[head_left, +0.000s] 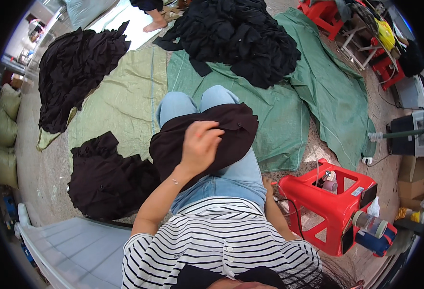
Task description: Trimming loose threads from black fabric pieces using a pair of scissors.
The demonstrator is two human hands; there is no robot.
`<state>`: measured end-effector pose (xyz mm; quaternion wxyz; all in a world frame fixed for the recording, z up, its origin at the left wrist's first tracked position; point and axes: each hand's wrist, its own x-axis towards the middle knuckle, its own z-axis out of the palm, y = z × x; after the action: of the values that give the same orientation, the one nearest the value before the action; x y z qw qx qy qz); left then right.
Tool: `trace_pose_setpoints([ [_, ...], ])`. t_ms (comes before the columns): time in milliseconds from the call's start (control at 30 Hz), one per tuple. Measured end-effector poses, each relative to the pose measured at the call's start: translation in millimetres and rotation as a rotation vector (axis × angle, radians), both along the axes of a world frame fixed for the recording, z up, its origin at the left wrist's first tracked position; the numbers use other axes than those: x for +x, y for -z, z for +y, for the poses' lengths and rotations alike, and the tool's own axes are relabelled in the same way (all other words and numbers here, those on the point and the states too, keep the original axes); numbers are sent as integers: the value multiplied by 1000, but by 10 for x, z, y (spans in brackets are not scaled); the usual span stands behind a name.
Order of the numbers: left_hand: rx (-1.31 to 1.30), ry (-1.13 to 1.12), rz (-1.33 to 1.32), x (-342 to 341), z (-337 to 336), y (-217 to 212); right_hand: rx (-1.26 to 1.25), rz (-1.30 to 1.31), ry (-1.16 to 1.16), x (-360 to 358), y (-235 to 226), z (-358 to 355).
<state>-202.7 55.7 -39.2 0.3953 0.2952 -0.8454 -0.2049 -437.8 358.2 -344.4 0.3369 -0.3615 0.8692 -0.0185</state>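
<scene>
- On the person's lap, a dark brown garment (231, 132) lies spread over the blue jeans (236, 176).
- Left hand (200, 144) rests on that garment, fingers curled loosely, not clamped on the cloth.
- Right hand is hidden beside the thigh; its grip cannot be told.
- Just right stands a red stool (334, 204) with a bottle (370, 224).
- Left on the floor sits a small dark pile (108, 180).
- Farther off, on green sheets (318, 96), two big heaps (241, 38) wait, so most of the work looks undone.
</scene>
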Motion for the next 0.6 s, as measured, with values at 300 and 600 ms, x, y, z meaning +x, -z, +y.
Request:
trace_pose_setpoints([
  [300, 243, -377, 21, 749, -65, 135, -56, -300, 86, 295, 903, 970],
  [600, 49, -144, -405, 345, -362, 219, 137, 170, 10, 434, 160, 533],
])
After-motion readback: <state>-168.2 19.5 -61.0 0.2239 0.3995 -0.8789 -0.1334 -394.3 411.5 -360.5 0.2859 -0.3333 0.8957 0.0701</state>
